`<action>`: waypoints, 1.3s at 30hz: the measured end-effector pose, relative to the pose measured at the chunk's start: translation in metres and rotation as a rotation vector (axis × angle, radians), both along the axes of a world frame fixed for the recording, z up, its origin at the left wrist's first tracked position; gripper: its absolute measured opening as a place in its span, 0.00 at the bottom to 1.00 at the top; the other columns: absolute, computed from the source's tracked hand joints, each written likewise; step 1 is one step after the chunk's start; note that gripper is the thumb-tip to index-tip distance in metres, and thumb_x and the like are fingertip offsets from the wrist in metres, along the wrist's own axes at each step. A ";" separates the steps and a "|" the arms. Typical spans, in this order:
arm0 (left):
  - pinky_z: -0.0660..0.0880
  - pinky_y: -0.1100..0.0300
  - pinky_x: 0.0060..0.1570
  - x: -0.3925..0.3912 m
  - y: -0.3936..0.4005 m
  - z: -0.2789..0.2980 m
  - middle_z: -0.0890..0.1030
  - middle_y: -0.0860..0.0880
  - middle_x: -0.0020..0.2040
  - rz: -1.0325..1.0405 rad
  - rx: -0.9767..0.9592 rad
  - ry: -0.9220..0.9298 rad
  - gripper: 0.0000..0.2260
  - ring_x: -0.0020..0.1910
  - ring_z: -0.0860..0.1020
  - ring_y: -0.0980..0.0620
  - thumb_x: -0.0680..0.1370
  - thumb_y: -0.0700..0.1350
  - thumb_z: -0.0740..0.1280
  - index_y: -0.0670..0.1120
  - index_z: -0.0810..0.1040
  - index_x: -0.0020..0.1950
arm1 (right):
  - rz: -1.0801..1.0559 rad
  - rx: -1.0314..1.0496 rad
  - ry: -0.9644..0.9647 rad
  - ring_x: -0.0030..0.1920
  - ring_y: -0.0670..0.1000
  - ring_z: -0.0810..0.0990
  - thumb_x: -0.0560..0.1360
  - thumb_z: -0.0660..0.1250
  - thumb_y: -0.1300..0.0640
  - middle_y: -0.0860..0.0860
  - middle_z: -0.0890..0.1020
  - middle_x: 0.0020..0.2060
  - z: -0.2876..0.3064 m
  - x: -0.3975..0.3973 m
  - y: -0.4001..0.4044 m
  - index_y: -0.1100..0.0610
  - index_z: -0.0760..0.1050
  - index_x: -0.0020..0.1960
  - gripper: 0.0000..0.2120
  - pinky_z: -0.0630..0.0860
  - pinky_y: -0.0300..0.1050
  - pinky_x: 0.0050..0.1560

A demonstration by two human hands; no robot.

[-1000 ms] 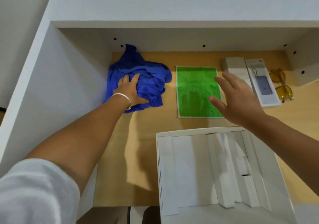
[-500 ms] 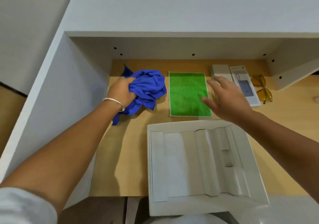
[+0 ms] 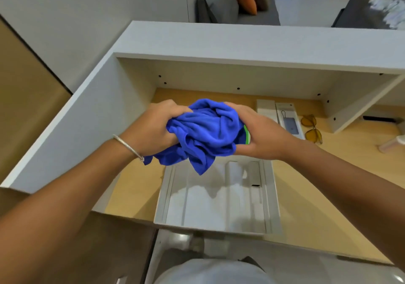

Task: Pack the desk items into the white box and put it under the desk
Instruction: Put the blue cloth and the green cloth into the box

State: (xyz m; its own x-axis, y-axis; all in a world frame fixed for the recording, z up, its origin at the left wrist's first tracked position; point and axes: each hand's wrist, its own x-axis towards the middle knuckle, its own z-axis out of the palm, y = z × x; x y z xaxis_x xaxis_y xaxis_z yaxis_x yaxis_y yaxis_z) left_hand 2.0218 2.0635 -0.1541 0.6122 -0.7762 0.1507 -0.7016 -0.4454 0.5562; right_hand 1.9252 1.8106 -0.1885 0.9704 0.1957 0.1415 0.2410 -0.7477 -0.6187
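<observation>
A crumpled blue cloth hangs in the air above the far edge of the open white box. My left hand grips its left side and my right hand grips its right side. A sliver of the green cloth shows between the blue cloth and my right palm; the rest of it is hidden. On the desk at the back right lie a small white box, a power bank package and yellow glasses.
The wooden desk sits inside a white hutch with a left side wall and a top shelf. A pale object lies at the right edge. A sofa with cushions stands beyond the desk.
My left hand lifted the blue cloth off the desk and brought it over the box. My right hand left the green cloth's place and closed on the bundle. The camera tilted up.
</observation>
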 end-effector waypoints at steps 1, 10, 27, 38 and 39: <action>0.72 0.48 0.41 -0.011 0.000 -0.004 0.78 0.43 0.37 -0.002 -0.003 0.006 0.09 0.40 0.74 0.44 0.70 0.45 0.65 0.42 0.80 0.46 | 0.031 -0.009 0.009 0.65 0.37 0.69 0.68 0.74 0.43 0.33 0.68 0.66 -0.001 -0.007 -0.001 0.40 0.59 0.74 0.39 0.70 0.38 0.59; 0.74 0.55 0.48 -0.066 -0.005 -0.107 0.75 0.48 0.48 0.127 0.177 0.065 0.19 0.48 0.75 0.49 0.69 0.46 0.63 0.51 0.78 0.59 | 0.150 -0.416 0.088 0.59 0.51 0.74 0.68 0.70 0.42 0.47 0.77 0.60 -0.069 -0.042 -0.012 0.47 0.63 0.73 0.36 0.70 0.48 0.59; 0.75 0.58 0.51 -0.003 -0.047 -0.100 0.82 0.49 0.55 -0.213 0.626 0.361 0.20 0.49 0.80 0.52 0.74 0.54 0.71 0.48 0.77 0.64 | -0.238 -0.430 0.166 0.71 0.54 0.67 0.75 0.67 0.45 0.52 0.71 0.71 -0.087 -0.008 -0.065 0.53 0.65 0.74 0.30 0.62 0.48 0.69; 0.59 0.46 0.73 0.172 -0.143 -0.173 0.58 0.40 0.77 -0.150 0.622 -0.089 0.42 0.76 0.57 0.41 0.71 0.64 0.69 0.51 0.53 0.78 | -0.568 -0.432 0.254 0.73 0.56 0.65 0.75 0.67 0.44 0.53 0.68 0.73 -0.098 0.015 -0.079 0.51 0.64 0.74 0.31 0.64 0.54 0.70; 0.56 0.43 0.74 0.177 -0.149 -0.188 0.52 0.40 0.79 -0.168 0.698 -0.114 0.45 0.77 0.53 0.41 0.70 0.67 0.67 0.53 0.48 0.79 | -0.590 -0.432 0.266 0.73 0.56 0.64 0.75 0.67 0.44 0.53 0.68 0.73 -0.101 0.016 -0.080 0.51 0.64 0.74 0.31 0.64 0.55 0.70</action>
State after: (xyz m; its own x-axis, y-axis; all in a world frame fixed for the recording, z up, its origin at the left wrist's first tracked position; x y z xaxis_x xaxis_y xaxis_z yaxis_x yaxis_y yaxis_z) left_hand 2.1984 1.9146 -0.3420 0.4865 -0.7971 -0.3577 -0.8284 -0.5509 0.1010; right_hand 1.9410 1.7304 -0.2898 0.9220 -0.3785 -0.0819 -0.3871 -0.8943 -0.2247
